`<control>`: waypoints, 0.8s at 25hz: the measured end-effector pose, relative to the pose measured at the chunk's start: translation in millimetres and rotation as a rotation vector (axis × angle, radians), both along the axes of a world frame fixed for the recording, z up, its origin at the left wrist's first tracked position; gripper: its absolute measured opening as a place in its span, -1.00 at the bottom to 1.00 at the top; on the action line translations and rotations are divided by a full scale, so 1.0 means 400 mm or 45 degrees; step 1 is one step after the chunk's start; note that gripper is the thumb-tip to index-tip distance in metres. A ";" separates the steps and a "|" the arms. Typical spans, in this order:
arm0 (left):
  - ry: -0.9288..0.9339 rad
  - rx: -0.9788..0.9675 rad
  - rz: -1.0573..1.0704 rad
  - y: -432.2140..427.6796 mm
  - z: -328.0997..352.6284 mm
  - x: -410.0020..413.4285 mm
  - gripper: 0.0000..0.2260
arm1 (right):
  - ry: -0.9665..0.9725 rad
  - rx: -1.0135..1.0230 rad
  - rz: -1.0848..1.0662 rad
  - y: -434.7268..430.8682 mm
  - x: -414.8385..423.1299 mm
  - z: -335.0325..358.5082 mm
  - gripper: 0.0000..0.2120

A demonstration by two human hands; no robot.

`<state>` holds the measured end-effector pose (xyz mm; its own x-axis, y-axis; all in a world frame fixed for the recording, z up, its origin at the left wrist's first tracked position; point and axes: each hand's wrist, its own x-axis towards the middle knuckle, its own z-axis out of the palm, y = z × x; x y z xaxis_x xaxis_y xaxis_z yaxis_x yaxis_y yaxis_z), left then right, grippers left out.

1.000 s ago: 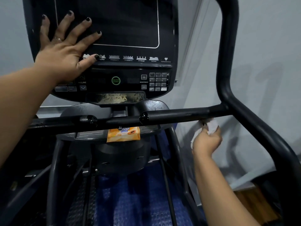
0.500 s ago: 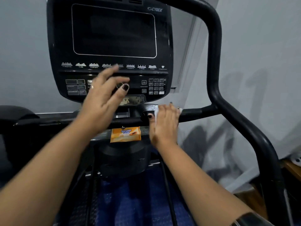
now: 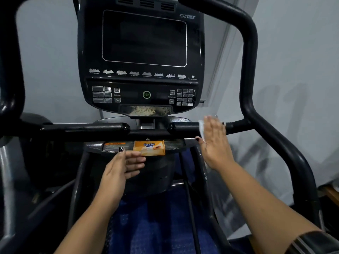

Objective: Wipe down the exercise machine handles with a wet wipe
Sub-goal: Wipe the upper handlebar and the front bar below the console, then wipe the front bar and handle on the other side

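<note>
The black exercise machine fills the view. My right hand (image 3: 214, 142) lies flat, fingers straight, over the short right handle (image 3: 185, 128) and presses a white wet wipe (image 3: 201, 128) against it. Only an edge of the wipe shows past my palm. The left handle (image 3: 91, 128) runs level across from it, bare. Lower down, my left hand (image 3: 121, 167) hovers with relaxed fingers and holds nothing. Its fingertips are close to the lower left corner of the orange wipes pack (image 3: 149, 147); I cannot tell if they touch it.
The dark console (image 3: 145, 52) with its screen and buttons stands above the handles. A thick curved side bar (image 3: 251, 70) rises on the right, another (image 3: 11, 70) on the left. The pack rests on a ledge (image 3: 113, 146) under the handles. Blue flooring (image 3: 156, 226) lies below.
My left hand came off the console and dropped in front of the wipes pack. My right hand went from under the bar's far right end onto the short handle, now flat on it.
</note>
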<state>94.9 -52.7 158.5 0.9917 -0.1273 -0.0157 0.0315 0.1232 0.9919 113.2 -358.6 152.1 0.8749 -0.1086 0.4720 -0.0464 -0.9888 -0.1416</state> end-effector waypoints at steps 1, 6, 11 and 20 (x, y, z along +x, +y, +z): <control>0.020 -0.003 0.001 -0.005 0.000 -0.008 -0.56 | 0.019 0.036 -0.049 -0.002 -0.016 -0.002 -0.35; 0.140 -0.010 -0.129 -0.052 0.010 -0.067 -0.71 | 0.232 1.041 -0.005 0.225 -0.131 0.051 -0.45; 0.329 -0.284 -0.312 -0.067 0.024 -0.116 -0.69 | 0.660 1.449 0.413 0.378 -0.192 0.070 -0.32; 0.579 -0.728 -0.116 0.033 0.012 -0.103 -0.59 | 0.926 0.969 0.895 0.440 -0.176 0.159 -0.05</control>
<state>53.7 -39.5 163.5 0.8881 -0.3203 -0.3297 0.4595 0.5946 0.6598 42.8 -182.6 215.6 0.8843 0.4518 -0.1179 0.1486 -0.5117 -0.8462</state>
